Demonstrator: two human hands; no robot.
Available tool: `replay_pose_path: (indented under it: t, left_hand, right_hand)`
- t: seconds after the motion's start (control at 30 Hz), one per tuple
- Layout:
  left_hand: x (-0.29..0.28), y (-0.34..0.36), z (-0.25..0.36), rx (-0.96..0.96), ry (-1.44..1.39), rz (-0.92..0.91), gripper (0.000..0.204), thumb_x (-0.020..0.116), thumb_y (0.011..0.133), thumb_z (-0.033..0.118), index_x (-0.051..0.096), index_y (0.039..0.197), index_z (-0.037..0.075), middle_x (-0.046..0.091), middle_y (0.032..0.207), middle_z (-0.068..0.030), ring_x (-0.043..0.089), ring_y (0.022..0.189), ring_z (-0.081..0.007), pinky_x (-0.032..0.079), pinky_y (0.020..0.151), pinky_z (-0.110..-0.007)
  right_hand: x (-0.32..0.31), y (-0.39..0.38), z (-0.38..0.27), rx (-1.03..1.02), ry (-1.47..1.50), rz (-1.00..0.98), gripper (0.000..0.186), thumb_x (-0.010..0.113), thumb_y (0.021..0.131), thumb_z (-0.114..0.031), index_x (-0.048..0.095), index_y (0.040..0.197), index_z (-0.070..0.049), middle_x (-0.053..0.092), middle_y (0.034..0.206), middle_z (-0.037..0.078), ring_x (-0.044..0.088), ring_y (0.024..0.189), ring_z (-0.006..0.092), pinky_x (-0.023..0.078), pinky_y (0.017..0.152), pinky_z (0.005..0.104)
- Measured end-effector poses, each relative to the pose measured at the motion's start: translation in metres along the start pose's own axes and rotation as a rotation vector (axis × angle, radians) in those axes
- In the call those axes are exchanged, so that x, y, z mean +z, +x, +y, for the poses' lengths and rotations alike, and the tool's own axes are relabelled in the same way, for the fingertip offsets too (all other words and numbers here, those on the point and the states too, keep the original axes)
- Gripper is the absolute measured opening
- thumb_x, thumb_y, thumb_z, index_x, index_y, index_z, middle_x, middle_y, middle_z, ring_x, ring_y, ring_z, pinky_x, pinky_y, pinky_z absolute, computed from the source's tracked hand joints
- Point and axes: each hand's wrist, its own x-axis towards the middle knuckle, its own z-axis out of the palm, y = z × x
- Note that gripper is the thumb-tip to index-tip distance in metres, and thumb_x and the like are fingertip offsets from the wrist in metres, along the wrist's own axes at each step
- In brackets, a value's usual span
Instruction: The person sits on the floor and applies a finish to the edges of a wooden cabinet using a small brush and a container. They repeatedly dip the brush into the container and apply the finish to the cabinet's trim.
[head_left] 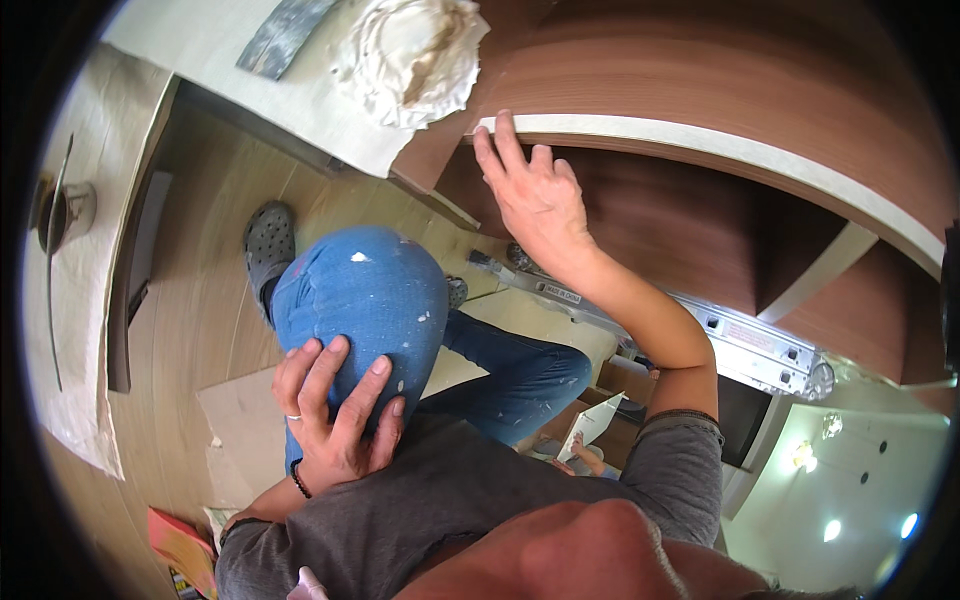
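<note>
My right hand [537,192] reaches up to the brown wooden shelf [720,80]. Two of its fingertips touch the left end of a white strip [700,145] that runs along the shelf's front edge; the other fingers are partly bent, and nothing is visible in the hand. Spread fingers of my left hand [340,412] rest on my bent knee [365,275], in blue jeans flecked with white. Left of the strip, a crumpled white wrapping [412,60] with a brownish middle lies on a pale covered surface, beside a flat grey-smeared piece [285,38].
A pale sheet covers a surface at far left, holding a round container [75,215] and a thin dark rod [52,290]. Below the shelf lies a long silvery wrapped item [750,345]. Beyond my right side, another person's hand [585,455] is by a white panel [595,420].
</note>
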Motion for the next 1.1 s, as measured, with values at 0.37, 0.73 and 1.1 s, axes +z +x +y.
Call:
replay_pose_path:
  t: [0.37,0.73,1.1]
  left_hand:
    - [0.002,0.002,0.003,-0.007,0.02,0.027,0.052,0.083,0.073,0.021,0.072,0.124,0.018,0.054,0.141,-0.017,0.047,0.132,-0.0402,0.04,0.106,-0.056]
    - [0.003,-0.004,0.001,0.001,0.015,0.039,0.051,0.082,0.075,0.024,0.072,0.126,0.019,0.053,0.142,-0.0159,0.047,0.133,-0.0388,0.04,0.107,-0.056]
    - [0.003,-0.005,-0.001,0.013,0.011,0.05,0.051,0.083,0.074,0.025,0.073,0.124,0.019,0.055,0.141,-0.0162,0.047,0.132,-0.0385,0.04,0.107,-0.057]
  right_hand:
    - [0.006,0.01,-0.011,-0.006,-0.009,-0.042,0.06,0.072,0.08,-0.026,0.059,0.137,-0.015,0.056,0.139,0.015,0.054,0.064,0.0135,0.042,0.051,0.0236]
    - [0.006,0.01,-0.015,0.042,0.127,-0.102,0.054,0.073,0.087,-0.026,0.057,0.138,-0.019,0.055,0.143,0.019,0.067,0.073,0.021,0.057,0.056,0.0285]
    - [0.01,0.009,-0.014,0.012,0.022,-0.052,0.059,0.071,0.081,-0.024,0.059,0.139,-0.019,0.055,0.143,0.017,0.058,0.067,0.0161,0.046,0.054,0.0264]
